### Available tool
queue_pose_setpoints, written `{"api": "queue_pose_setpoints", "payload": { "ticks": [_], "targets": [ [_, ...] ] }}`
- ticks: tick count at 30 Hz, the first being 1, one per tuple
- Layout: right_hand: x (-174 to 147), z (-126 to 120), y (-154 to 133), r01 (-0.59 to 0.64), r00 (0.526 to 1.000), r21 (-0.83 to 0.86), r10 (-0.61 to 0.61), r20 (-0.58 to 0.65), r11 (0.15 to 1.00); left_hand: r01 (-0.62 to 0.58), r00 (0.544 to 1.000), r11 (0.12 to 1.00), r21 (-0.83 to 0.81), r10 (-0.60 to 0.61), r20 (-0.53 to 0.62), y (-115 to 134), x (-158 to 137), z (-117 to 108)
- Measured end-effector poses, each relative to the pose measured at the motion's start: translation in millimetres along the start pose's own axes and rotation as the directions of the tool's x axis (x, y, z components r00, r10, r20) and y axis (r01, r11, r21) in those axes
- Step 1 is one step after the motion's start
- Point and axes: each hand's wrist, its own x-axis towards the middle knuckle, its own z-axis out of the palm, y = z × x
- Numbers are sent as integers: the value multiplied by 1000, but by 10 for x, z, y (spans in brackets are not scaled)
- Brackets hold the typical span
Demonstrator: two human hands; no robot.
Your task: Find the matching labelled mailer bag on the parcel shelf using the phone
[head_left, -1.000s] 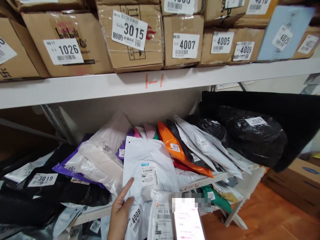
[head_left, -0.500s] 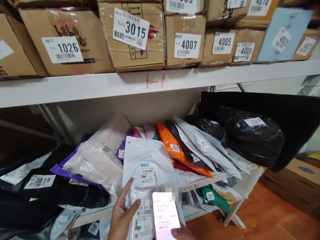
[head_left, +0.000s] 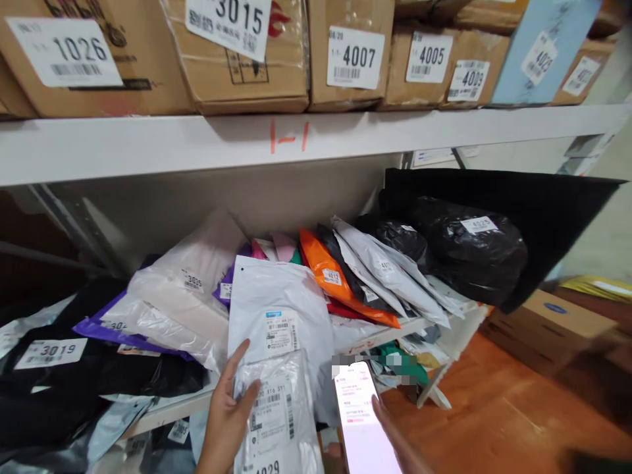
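Observation:
My left hand (head_left: 224, 411) grips the left edge of a small clear plastic parcel (head_left: 279, 415) with a barcode label, held in front of a larger white mailer bag (head_left: 281, 309). The thumb lies across the parcel's front. My right hand (head_left: 399, 444) holds a lit smartphone (head_left: 360, 418) at the bottom of the view, its screen facing me, just right of the parcel. Both sit in front of a low shelf heaped with mailer bags.
The lower shelf holds an orange bag (head_left: 336, 280), grey bags (head_left: 390, 270), black bags (head_left: 469, 250), a purple bag (head_left: 106, 326) and a black bag labelled 3019 (head_left: 52, 352). Numbered cardboard boxes (head_left: 353, 56) line the upper shelf (head_left: 296, 135). Another box (head_left: 548, 322) sits on the wooden floor at right.
The view has dropped and shifted. My left hand has closed on the clear parcel and raised it. The phone has moved from behind the parcel to its right.

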Motion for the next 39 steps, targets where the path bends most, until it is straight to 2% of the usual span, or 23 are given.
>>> {"api": "queue_pose_setpoints", "payload": {
  "ticks": [3,5,7,10,13,16,18,21,24,26,28,30,32,35,39],
  "targets": [
    [-155,-63,22,93,995,-22,-94,-41,995,-53,997,985,163,61,-42,-66,-53,-55],
    [-259,-91,38,168,985,-38,-167,29,985,-37,996,968,249,54,-65,-169,-83,-114],
    [-341,-116,45,222,968,-67,-212,134,973,-33,998,950,310,47,-38,-291,-112,-162],
    [-401,-174,51,302,944,-145,-274,184,942,-176,984,912,370,168,55,-409,-177,-155],
    [-404,-267,69,434,889,-203,-381,253,878,-357,933,835,418,300,198,-411,-279,-32],
    [-424,-357,93,467,845,-183,-375,383,865,-423,879,798,430,245,409,-369,-385,147],
    [-477,-396,104,474,848,-231,-369,379,850,-386,870,820,423,171,463,-348,-440,260],
    [-599,-418,120,499,864,-335,-432,258,799,-284,879,877,387,78,470,-314,-498,409],
    [-708,-430,159,454,887,-273,-401,231,848,-188,867,943,273,29,497,-221,-569,576],
    [-769,-455,201,451,884,-218,-401,240,865,-136,845,978,159,31,534,-117,-643,722],
    [-850,-485,244,457,882,-189,-415,223,869,-43,865,997,69,2,502,3,-738,894],
    [-976,-502,271,426,898,-149,-397,191,892,71,895,997,32,-78,438,121,-840,1075],
    [-1148,-503,277,398,915,-120,-385,121,909,144,897,989,39,-147,416,220,-935,1247],
    [-1438,-501,276,374,926,-77,-377,-25,924,152,864,986,75,-169,474,323,-1059,1478],
    [-1720,-586,330,335,932,39,-326,-158,941,132,831,984,121,-177,528,409,-1241,1737]
  ]
}}
